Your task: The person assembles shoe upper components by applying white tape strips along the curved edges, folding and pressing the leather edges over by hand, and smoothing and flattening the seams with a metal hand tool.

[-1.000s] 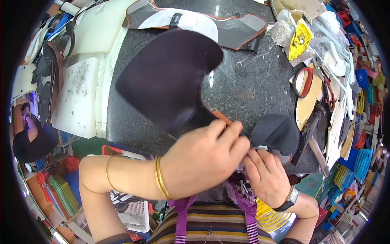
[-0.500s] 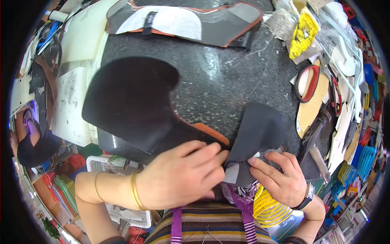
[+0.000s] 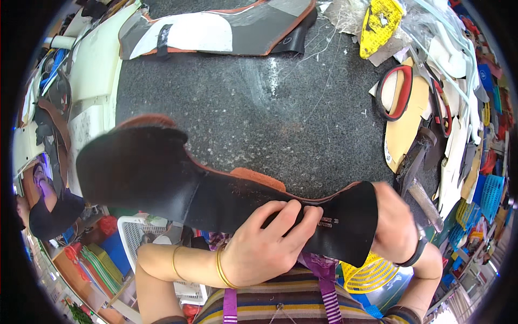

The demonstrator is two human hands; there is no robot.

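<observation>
A long, curved black leather piece [image 3: 226,200] with a brown underside showing along its far edge stretches across in front of me. It looks like a cut shoe or boot upper, though I cannot be sure. My left hand [image 3: 270,237] is closed on its middle, fingers bent over the top face near small pale stamped marks. At the right end my right hand [image 3: 395,224] grips the edge; its fingers are hidden behind the leather and slightly blurred. The wide left end hangs past the near table edge, its far rim curled up to show brown.
On the dark speckled tabletop [image 3: 259,119], a similar grey piece with a white patch [image 3: 208,32] lies at the back. Red-and-black scissors handles [image 3: 408,92], a tan sheet [image 3: 410,124] and a yellow object [image 3: 380,27] sit right. Baskets [image 3: 132,237] stand below. Another person [image 3: 51,210] is at far left.
The right end, folded over before, is now laid out flat with its black face up. My right hand has moved out to that end, and the wide left end has swung left and nearer.
</observation>
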